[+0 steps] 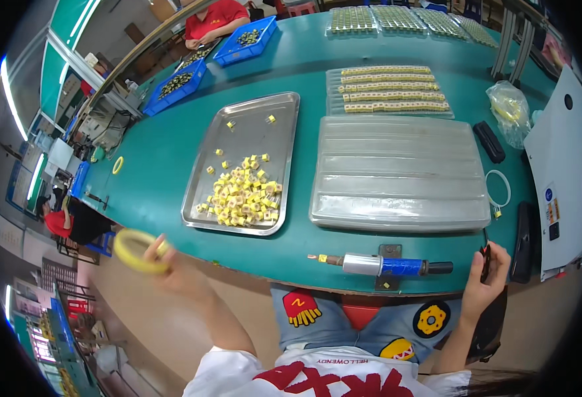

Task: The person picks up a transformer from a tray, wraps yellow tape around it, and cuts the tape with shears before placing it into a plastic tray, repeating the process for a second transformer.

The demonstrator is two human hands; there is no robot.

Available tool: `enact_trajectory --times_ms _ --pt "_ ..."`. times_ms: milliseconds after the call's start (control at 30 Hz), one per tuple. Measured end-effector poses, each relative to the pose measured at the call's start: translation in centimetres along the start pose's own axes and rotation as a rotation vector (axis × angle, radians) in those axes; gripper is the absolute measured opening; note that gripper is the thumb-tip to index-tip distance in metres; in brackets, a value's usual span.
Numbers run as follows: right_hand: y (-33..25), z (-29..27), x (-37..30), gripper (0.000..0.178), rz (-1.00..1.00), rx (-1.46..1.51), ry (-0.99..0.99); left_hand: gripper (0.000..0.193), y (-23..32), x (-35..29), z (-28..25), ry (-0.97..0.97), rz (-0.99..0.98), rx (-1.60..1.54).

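My left hand (179, 272), smeared by motion, grips a roll of yellow tape (138, 265) out past the bench's front edge, left of the metal tray. In my right hand (491, 276), at the front right of the bench, the fingers close round a small thin black tool (485, 255) whose kind I cannot make out. Between my hands a blue and silver motor spindle (400, 266) lies on a dark mount. A small yellow-wrapped part (322, 259) sits near its left tip. The steel tray (241, 119) holds a heap of small yellow-wrapped parts (244, 192).
Stacked clear plastic trays (400, 172) stand right of the steel tray. Behind them is a plastic tray of parts in rows (390, 89). A black case (489, 142), a plastic bag (508, 109) and a white machine (562, 172) border the right. A person (217, 23) works at blue bins (248, 43).
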State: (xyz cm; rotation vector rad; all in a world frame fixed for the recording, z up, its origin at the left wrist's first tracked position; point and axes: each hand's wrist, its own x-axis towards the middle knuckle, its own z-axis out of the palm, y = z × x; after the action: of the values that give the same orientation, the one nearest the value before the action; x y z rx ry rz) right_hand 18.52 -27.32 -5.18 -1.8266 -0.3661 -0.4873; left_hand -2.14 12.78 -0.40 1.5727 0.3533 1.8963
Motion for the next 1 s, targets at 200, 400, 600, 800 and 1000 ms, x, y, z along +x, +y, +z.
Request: enact_trajectory --times_ms 200,400,600,800,1000 --pt "0.4 2.3 0.6 0.020 0.155 0.071 -0.001 0.058 -4.9 -1.6 5.4 -0.519 -0.412 0.468" --pt "-0.2 2.6 0.5 0.019 0.153 0.044 -0.061 0.041 -6.4 -1.5 5.3 -0.557 -0.160 0.725" --pt "-0.7 2.9 0.5 0.017 0.099 0.077 0.001 0.032 -12.4 3.1 7.3 -0.870 -0.027 0.775" --pt "-0.7 2.4 0.3 0.017 0.117 0.107 -0.007 0.038 -15.1 5.1 9.3 -0.560 -0.222 0.580" --pt "-0.4 2.9 0.6 0.019 0.064 0.132 -0.066 0.049 -13.7 4.2 7.8 -0.523 -0.167 0.914"
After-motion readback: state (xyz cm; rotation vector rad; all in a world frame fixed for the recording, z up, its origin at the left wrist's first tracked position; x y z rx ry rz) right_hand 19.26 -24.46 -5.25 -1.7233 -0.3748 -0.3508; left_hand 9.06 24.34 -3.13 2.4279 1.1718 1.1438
